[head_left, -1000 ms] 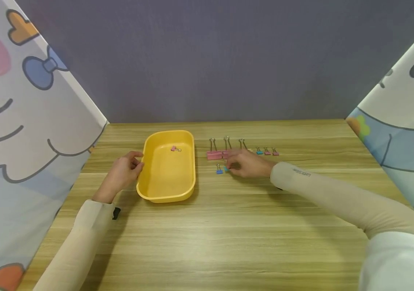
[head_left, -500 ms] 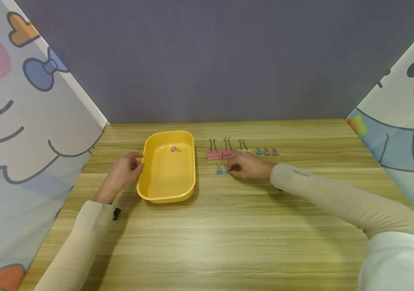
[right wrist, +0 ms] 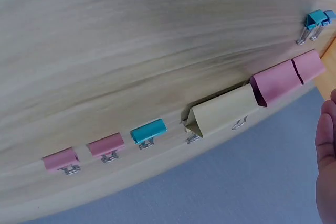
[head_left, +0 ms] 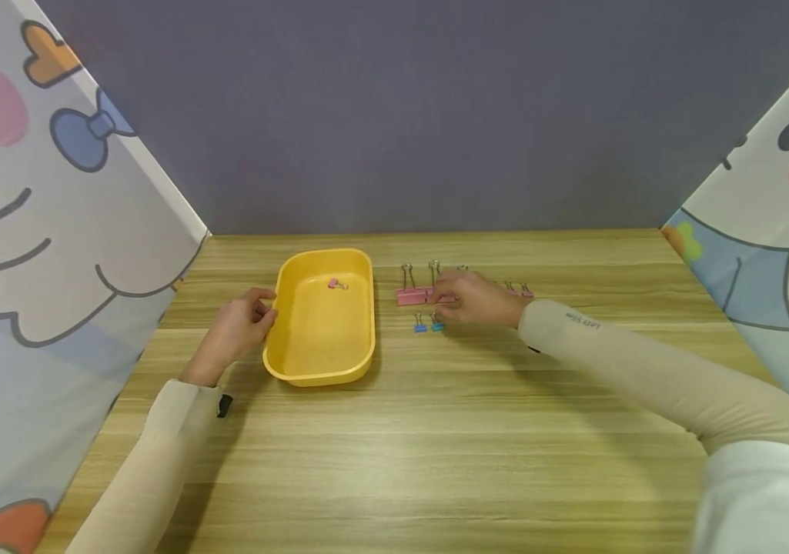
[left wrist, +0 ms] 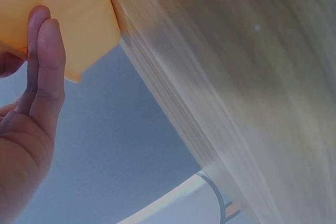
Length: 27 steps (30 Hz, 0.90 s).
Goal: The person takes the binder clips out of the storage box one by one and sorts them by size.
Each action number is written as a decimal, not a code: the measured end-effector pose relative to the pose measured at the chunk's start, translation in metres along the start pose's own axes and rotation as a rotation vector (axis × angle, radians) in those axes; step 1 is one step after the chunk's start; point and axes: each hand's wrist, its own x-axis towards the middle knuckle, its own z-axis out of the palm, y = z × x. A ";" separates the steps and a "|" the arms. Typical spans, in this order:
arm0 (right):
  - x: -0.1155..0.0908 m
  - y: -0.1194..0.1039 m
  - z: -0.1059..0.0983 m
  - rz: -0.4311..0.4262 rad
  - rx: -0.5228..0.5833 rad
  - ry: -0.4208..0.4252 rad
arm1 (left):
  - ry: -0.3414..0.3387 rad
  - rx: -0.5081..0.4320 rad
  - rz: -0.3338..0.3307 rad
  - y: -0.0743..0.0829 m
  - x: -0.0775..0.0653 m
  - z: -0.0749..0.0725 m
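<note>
My left hand (head_left: 238,327) is at the left side of a yellow tray (head_left: 373,315); two straight fingers (left wrist: 51,45) touch its outer wall in the left wrist view. A small pink binder clip (head_left: 333,284) lies inside the tray. My right hand (head_left: 473,298) is over the back row of clips, no clip visible in its fingers. Just in front of it stand a small blue binder clip (head_left: 420,328) and a small teal one (head_left: 438,326), side by side. Behind are two large pink binder clips (right wrist: 275,82) and a large pale yellow one (right wrist: 226,111).
Further right in the back row are a small teal binder clip (right wrist: 149,130) and two small pink ones, one (right wrist: 106,144) nearer and one (right wrist: 60,158) at the end. A grey panel (head_left: 394,115) rises behind the wooden table (head_left: 394,462).
My right hand has drawn back slightly from the front teal clip, which now shows fully beside the blue one. The left hand and the tray stay in place.
</note>
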 end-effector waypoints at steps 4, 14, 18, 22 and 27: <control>0.004 0.000 -0.003 -0.026 -0.004 0.022 | 0.006 0.001 0.002 0.001 0.000 0.000; 0.026 -0.007 -0.006 -0.040 -0.035 0.044 | -0.001 0.000 -0.003 0.000 0.001 0.000; 0.040 -0.010 -0.008 -0.003 -0.028 0.024 | -0.003 -0.001 -0.007 -0.001 0.001 0.000; 0.060 -0.014 -0.010 0.042 -0.010 0.010 | 0.005 0.016 -0.004 0.000 0.001 0.000; 0.085 -0.019 -0.010 0.074 0.000 0.025 | 0.011 0.017 0.000 0.001 0.001 0.002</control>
